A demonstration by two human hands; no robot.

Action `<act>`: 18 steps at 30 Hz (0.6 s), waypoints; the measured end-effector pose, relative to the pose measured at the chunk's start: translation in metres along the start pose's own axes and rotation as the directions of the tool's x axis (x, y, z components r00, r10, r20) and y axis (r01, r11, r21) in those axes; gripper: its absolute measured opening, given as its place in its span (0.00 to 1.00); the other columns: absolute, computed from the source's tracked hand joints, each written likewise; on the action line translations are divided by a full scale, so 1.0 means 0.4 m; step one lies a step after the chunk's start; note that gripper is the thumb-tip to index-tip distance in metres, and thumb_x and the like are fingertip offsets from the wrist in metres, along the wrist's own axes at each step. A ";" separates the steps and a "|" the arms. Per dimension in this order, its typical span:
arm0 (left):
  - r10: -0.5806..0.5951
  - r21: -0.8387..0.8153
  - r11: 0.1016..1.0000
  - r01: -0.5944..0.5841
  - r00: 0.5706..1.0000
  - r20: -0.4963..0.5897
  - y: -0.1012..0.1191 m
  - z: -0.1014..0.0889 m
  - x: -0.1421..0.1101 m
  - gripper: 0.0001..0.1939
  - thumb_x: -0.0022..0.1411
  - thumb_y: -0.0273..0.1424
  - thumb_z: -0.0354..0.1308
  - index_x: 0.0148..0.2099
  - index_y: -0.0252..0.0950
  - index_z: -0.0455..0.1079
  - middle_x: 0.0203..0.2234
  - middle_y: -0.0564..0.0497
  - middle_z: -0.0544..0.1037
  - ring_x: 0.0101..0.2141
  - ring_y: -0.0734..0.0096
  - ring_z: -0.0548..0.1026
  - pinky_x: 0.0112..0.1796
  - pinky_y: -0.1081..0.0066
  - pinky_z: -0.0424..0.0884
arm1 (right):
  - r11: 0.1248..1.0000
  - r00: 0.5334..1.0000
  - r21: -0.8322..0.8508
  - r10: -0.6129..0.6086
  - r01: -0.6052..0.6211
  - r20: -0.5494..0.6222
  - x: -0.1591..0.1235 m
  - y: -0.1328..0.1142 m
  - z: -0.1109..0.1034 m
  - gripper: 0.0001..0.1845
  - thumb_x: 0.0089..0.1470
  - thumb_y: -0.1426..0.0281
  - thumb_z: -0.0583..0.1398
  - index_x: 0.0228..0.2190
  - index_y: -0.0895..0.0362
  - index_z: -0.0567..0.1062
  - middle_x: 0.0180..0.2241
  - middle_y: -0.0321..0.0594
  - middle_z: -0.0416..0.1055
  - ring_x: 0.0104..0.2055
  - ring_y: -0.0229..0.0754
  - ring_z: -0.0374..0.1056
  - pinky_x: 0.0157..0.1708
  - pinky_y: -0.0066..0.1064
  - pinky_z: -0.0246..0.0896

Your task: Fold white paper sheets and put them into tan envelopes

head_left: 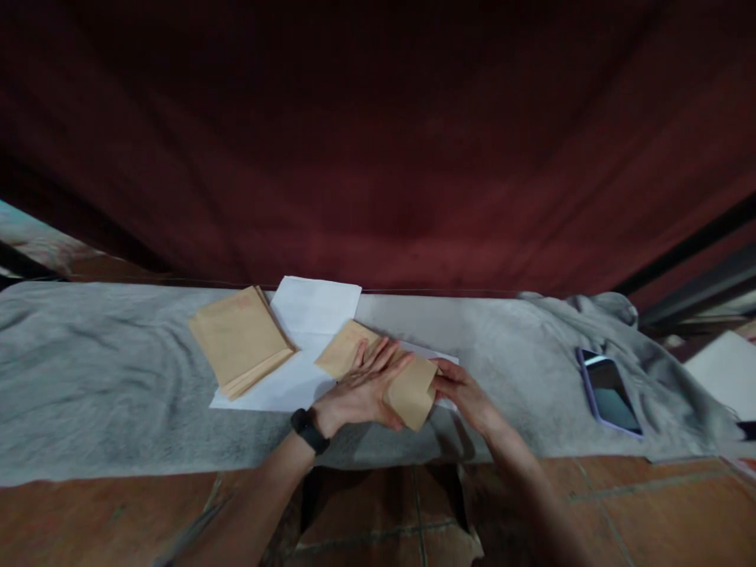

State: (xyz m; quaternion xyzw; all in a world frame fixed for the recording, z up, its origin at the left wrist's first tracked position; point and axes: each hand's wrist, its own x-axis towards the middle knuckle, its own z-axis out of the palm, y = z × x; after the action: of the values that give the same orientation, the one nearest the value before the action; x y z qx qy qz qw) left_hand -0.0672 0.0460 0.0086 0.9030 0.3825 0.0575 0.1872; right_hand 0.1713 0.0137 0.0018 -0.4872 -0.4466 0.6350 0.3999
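Note:
A brown paper envelope [413, 390] lies slanted across the middle of the grey cloth, its upper left end over a white paper sheet. My left hand [369, 386] rests on top of it with the fingers stretched out, hiding its middle. At the envelope's right end, my right hand [457, 386] is closed, with thumb and fingers around the edge. To the left, a stack of similar brown envelopes [242, 335] sits partly on white paper [316, 307]. A corner of another white sheet [440, 354] shows behind the held envelope.
The grey cloth [130, 370] covers a long, narrow surface, bunched up at the right. A phone [611, 394] in a purple case lies there. Behind hangs a dark red curtain [383, 173]. Brown floor tiles [383, 504] show below the front edge.

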 end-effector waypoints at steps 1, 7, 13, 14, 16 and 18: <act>0.002 0.009 1.000 -0.002 1.000 0.003 0.000 -0.002 0.005 0.65 0.44 0.55 0.72 0.75 0.42 0.43 0.74 0.36 0.43 0.72 0.42 0.38 0.66 0.36 0.31 | 0.999 1.000 -0.031 -0.012 0.012 -0.002 0.001 -0.004 -0.008 0.17 0.44 0.58 0.67 0.34 0.55 0.75 0.27 0.33 0.73 0.29 0.38 0.67 0.30 0.28 0.62; 0.059 0.058 0.997 -0.058 0.998 -0.009 0.005 -0.006 0.026 0.67 0.43 0.54 0.73 0.76 0.44 0.40 0.74 0.37 0.40 0.72 0.42 0.36 0.66 0.37 0.29 | 0.994 0.998 -0.101 -0.031 0.036 0.053 -0.009 -0.027 -0.054 0.12 0.45 0.61 0.66 0.29 0.54 0.72 0.24 0.30 0.68 0.25 0.35 0.62 0.26 0.26 0.58; 0.081 0.088 0.993 -0.077 0.996 -0.037 0.021 0.014 0.035 0.65 0.44 0.52 0.74 0.75 0.46 0.42 0.71 0.38 0.55 0.72 0.41 0.43 0.66 0.38 0.31 | 0.955 0.996 -0.283 -0.091 0.086 -0.004 0.000 -0.013 -0.087 0.10 0.51 0.61 0.61 0.29 0.54 0.71 0.24 0.31 0.68 0.25 0.36 0.62 0.25 0.26 0.56; 0.073 0.094 0.993 -0.069 0.997 -0.037 0.024 0.015 0.034 0.65 0.44 0.52 0.73 0.75 0.46 0.41 0.70 0.38 0.56 0.71 0.41 0.45 0.66 0.38 0.31 | 0.924 0.989 -0.368 -0.136 0.104 -0.062 0.004 -0.008 -0.093 0.08 0.52 0.62 0.59 0.29 0.54 0.71 0.24 0.32 0.69 0.26 0.37 0.64 0.26 0.27 0.57; 0.057 0.092 0.994 -0.054 0.998 -0.024 0.029 0.017 0.031 0.64 0.47 0.52 0.72 0.76 0.47 0.38 0.70 0.38 0.57 0.71 0.42 0.48 0.66 0.38 0.30 | 0.816 0.952 -0.568 -0.248 0.108 -0.177 0.008 0.004 -0.104 0.06 0.54 0.67 0.55 0.32 0.53 0.72 0.27 0.35 0.72 0.30 0.40 0.68 0.30 0.29 0.60; 0.042 0.073 0.996 -0.041 0.999 -0.002 0.034 0.021 0.029 0.64 0.48 0.51 0.72 0.76 0.47 0.36 0.70 0.39 0.57 0.70 0.44 0.51 0.66 0.38 0.31 | 0.673 0.909 -0.736 -0.348 0.071 -0.230 0.009 0.015 -0.110 0.10 0.56 0.71 0.54 0.37 0.53 0.73 0.31 0.37 0.74 0.35 0.43 0.72 0.34 0.31 0.62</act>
State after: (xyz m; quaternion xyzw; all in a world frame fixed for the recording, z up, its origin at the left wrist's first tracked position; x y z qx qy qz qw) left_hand -0.0479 0.0429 0.0059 0.9168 0.3659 0.0490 0.1522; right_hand 0.2130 0.0234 -0.0105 -0.6531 -0.6318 0.2628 0.3244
